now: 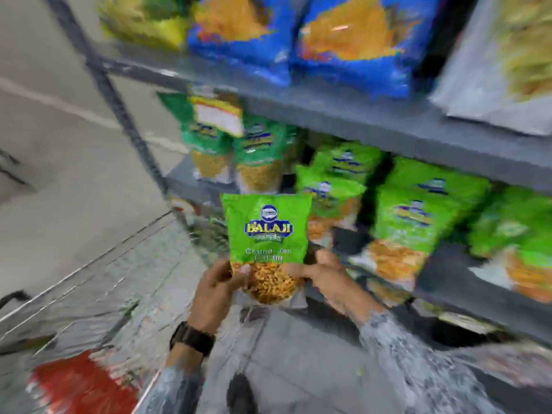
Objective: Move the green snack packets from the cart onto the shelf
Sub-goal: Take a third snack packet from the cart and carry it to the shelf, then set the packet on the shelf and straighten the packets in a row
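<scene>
Hands: two, both gripping 1 green snack packet [265, 234] by its lower edge, upright, in front of the shelf [466, 282]. Left hand [216, 289] pinches the bottom-left corner, right hand [324, 271] the bottom-right. Watch [192, 337] on left wrist. Approx 6–7 green packets [415, 216] already on that shelf, blur blocks exact count. Two blue packets [355, 40] on the tier above. Wire cart [89, 279] at left w/ a red bag [80, 383] inside. Pale tiled floor.

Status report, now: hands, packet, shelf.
Left hand and right hand both gripping one green packet at its bottom edge, upright. Packet off the cart, not yet on the shelf. Green packets there already; path open.
</scene>
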